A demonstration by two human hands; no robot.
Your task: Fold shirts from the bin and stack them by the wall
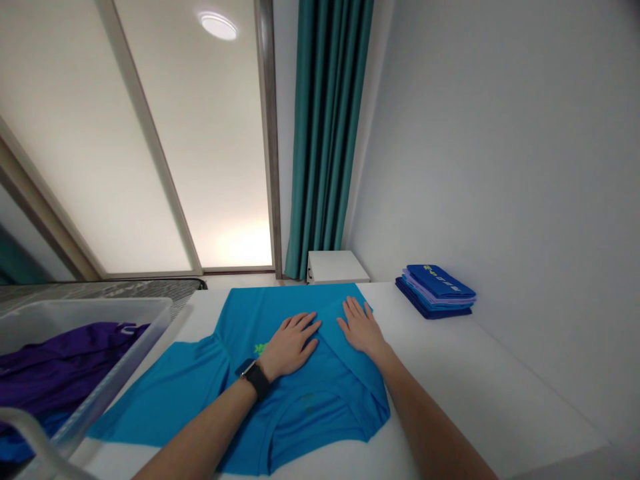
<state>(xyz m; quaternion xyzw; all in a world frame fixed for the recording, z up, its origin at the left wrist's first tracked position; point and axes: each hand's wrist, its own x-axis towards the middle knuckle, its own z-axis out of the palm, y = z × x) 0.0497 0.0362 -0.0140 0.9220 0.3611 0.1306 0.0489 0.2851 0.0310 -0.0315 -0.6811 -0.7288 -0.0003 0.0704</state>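
Observation:
A bright blue T-shirt (195, 373) lies spread on the white table (445, 380), its neckline towards me and one sleeve stretched out to the left. Its right side is folded inward over the body. My left hand (290, 343), with a dark watch (255, 377) on the wrist, rests flat on the middle of the shirt, fingers extended. Partly covered by that hand is a small yellow-green print. On the folded-over part lies my right hand (361, 327), flat with its fingers stretched out.
At the right, against the wall, sits a stack of folded clothes (435, 290) in blues and lilac. A clear plastic bin (150, 310) with purple and blue clothes stands at the left. Beyond the table are a white cabinet (336, 265) and a green curtain (327, 133).

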